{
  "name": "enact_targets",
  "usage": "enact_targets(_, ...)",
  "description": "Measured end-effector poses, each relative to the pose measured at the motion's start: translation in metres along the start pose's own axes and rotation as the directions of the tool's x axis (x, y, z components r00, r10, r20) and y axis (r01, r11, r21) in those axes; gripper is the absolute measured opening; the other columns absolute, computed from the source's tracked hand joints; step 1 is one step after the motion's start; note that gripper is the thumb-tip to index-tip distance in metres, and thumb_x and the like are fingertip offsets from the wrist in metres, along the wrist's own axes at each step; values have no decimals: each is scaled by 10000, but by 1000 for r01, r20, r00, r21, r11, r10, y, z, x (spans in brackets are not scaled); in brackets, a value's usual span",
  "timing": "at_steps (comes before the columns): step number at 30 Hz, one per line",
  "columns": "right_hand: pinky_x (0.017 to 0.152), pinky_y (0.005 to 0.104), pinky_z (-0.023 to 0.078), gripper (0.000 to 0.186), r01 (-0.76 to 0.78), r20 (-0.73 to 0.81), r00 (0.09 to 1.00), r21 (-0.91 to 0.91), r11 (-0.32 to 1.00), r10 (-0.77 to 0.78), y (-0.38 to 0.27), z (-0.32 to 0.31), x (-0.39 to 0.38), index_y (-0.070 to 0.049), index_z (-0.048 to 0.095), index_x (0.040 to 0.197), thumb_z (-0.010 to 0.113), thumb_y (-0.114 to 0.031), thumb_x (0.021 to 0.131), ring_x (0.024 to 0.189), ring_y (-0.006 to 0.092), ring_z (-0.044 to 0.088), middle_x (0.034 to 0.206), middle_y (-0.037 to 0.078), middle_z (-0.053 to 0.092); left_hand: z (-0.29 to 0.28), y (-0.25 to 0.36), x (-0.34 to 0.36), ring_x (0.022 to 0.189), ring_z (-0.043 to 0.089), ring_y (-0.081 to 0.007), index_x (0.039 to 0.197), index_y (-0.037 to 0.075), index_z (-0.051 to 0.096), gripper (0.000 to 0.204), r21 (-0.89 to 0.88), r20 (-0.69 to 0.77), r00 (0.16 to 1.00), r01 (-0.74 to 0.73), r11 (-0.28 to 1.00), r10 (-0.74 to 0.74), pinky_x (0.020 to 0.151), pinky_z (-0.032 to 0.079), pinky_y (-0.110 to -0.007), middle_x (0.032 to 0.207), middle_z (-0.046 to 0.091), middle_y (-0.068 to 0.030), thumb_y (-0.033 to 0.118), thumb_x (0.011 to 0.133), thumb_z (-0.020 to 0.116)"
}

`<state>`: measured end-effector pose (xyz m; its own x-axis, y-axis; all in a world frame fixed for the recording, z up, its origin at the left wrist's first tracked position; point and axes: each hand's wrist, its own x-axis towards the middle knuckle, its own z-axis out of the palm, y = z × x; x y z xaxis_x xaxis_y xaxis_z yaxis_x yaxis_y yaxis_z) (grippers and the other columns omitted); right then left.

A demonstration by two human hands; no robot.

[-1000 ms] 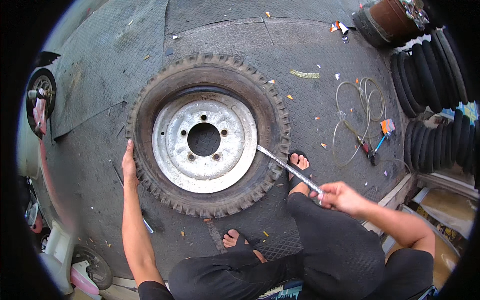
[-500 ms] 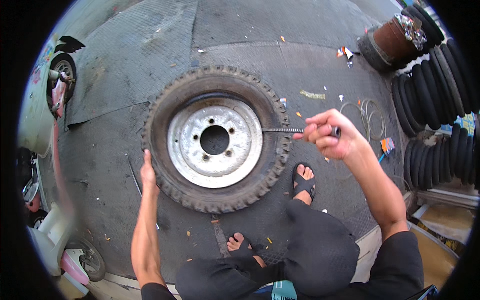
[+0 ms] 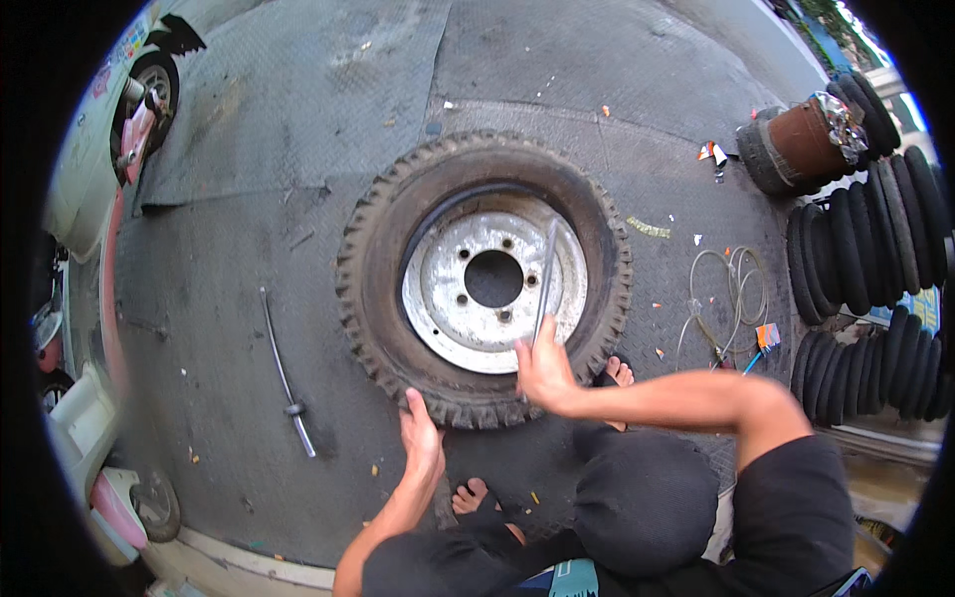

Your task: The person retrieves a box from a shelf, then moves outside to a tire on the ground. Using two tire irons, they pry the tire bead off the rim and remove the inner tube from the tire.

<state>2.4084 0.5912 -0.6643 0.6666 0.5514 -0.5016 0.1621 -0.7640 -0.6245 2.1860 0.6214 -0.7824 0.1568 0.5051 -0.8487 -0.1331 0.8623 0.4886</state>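
Observation:
A knobby black tyre point(image 3: 373, 264) on a silver rim point(image 3: 438, 298) lies flat on the floor in front of me. My right hand point(image 3: 547, 376) is closed around a metal tyre lever point(image 3: 550, 264). The lever points away from me over the right part of the rim; its far tip is close to the rim's inner edge, and I cannot tell whether it touches. At the tyre's near left side, my left hand point(image 3: 422, 443) grips the tread, thumb up against the sidewall and fingers mostly hidden.
A second metal bar point(image 3: 279, 363) with a black ring lies on the mat to the left. Coiled clear tubing point(image 3: 738, 294) lies at right, near stacked tyres point(image 3: 860, 234) and a rusty drum point(image 3: 804, 144). A scooter point(image 3: 85, 189) stands at far left.
My right hand has swung the lever from the wheel's right side to over the rim, with the hand now at the near side. My left hand has shifted right along the tread.

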Motion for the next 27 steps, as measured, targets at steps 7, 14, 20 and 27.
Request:
enact_targets(7,715,456,536,306,207,35,978,-194,959,-204,113,-79,31,0,601,1144,610,-304,1108,745,306,663,862,235,672,-28,52,20,1525,416,-384,1681,-3,246,919,353,8,927,-352,867,374,1251,370,-472,1682,363,-273,224,984,799)
enact_targets(14,339,326,375,355,-371,309,875,-65,927,372,133,-258,-40,-43,580,1071,415,-335,1189,375,128,466,608,12,486,11,134,81,1494,484,-391,1614,-52,400,957,584,35,791,-512,630,611,1239,364,-457,1593,503,-303,566,983,768)
enact_targets(20,320,370,412,405,-243,434,823,-313,918,366,93,-249,35,-27,576,1005,387,-336,1186,344,168,462,567,27,470,31,131,87,1329,605,-345,1533,-94,511,926,623,-1,717,-545,561,697,1164,424,-427,1441,648,-242,610,981,751)
enact_targets(27,324,338,417,389,-269,434,743,-503,821,509,-14,-248,72,76,589,1128,442,-282,1162,353,176,456,573,20,464,31,133,92,1306,642,-406,1482,-101,549,908,680,34,683,-550,484,729,1121,465,-462,1398,680,-286,638,985,723)
